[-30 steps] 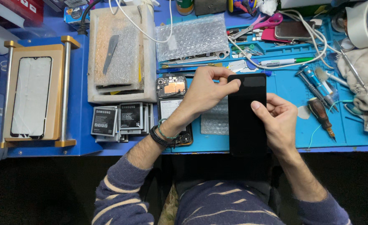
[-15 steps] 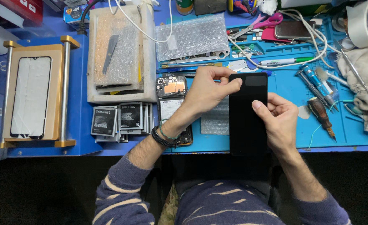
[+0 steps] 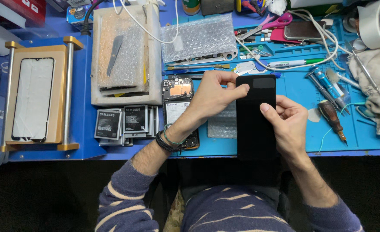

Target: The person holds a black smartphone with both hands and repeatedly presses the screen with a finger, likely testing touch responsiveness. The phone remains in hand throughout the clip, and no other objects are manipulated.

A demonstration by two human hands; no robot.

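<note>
Two hands are holding one black phone screen (image 3: 255, 118) over the near edge of the blue mat (image 3: 293, 90). Far out to the left of the grip, a pale glass panel (image 3: 33, 99) is lying in a gold frame (image 3: 37, 96), likely so it cannot slide. Closer to the grip, a thin metal blade (image 3: 114, 53) is resting on a foam block (image 3: 125, 56), and a few flat batteries (image 3: 123, 122) are lying in a row below it. Just left of the grip, an opened phone body (image 3: 179, 107) is sitting face down, partly hidden under the wrist.

The left hand (image 3: 211, 96) is pinching the top left corner of the screen with thumb and fingers curled tight. The right hand (image 3: 286, 122) is wrapping around the right edge, with its thumb pressing on the front. Both are closed on the screen, probably to keep it steady while the corner is being worked.

The screen is long, flat, dark and shiny, with a slightly lighter patch near its top. It is standing upright between the hands.

Right of the grip, a wooden-handled screwdriver (image 3: 332, 120), a green pen (image 3: 297, 63) and pink scissors (image 3: 269, 23) are waiting within easy reach.
</note>
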